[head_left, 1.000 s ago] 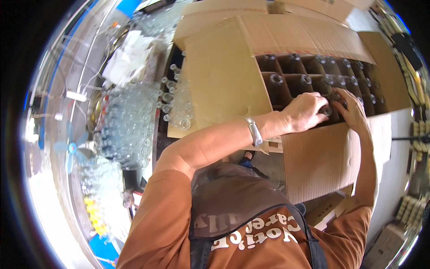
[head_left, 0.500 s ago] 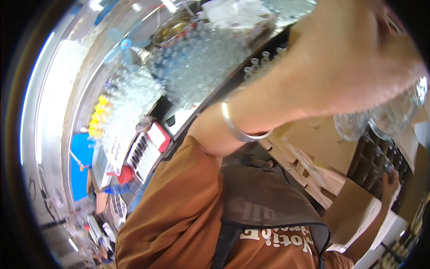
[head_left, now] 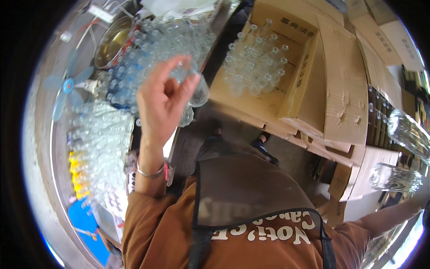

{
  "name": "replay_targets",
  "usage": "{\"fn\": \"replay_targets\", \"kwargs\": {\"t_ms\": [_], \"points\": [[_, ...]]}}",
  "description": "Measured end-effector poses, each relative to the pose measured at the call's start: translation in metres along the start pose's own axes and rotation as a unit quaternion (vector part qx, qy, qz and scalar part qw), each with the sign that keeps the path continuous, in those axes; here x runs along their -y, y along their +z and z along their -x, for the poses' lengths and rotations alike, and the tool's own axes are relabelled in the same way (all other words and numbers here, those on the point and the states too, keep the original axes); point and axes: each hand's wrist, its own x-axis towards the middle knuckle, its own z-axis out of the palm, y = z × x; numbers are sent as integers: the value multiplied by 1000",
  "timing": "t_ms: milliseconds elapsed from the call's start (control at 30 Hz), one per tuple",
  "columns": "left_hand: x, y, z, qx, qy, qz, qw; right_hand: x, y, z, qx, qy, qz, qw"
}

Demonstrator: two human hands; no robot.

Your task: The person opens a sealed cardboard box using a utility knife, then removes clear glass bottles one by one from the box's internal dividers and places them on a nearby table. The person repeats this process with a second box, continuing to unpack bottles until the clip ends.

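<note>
Fingers (head_left: 172,71) of the left hand (head_left: 161,105) curl around a clear glass bottle (head_left: 195,89), thumb on one side and fingertips pressed on the other, so the bottle sits pinched at the hand's upper right edge. Its long axis runs slantwise, the neck hidden behind the fingertips at upper left and the wider body poking out toward lower right. A second clear bottle (head_left: 186,117) shows just below it against the palm. Behind the hand, a table (head_left: 60,148) is packed with upright clear bottles (head_left: 96,139). To the right, an open cardboard box (head_left: 309,67) holds more bottles standing upright. At the far right, two bottles (head_left: 405,154) appear at the frame's edge above the right arm; the right hand itself is out of view.
</note>
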Motion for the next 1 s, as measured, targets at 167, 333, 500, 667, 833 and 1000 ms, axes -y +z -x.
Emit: {"fn": "replay_targets", "kwargs": {"t_ms": [167, 333, 500, 667, 833, 1000], "points": [[80, 27, 19, 132, -18, -9, 991, 42, 126, 124, 173, -86, 92, 977], [112, 89, 27, 217, 27, 55, 974, -16, 229, 217, 307, 162, 65, 936], [133, 165, 35, 236, -18, 142, 961, -116, 316, 281, 232, 163, 130, 950], [147, 226, 30, 303, -20, 148, 941, -188, 377, 282, 185, 186, 246, 933], [157, 272, 23, 272, 80, 129, 950, -209, 406, 253, 164, 237, 250, 924], [149, 296, 8, 289, 24, 121, 949, -219, 423, 222, 205, 264, 285, 898]]}}
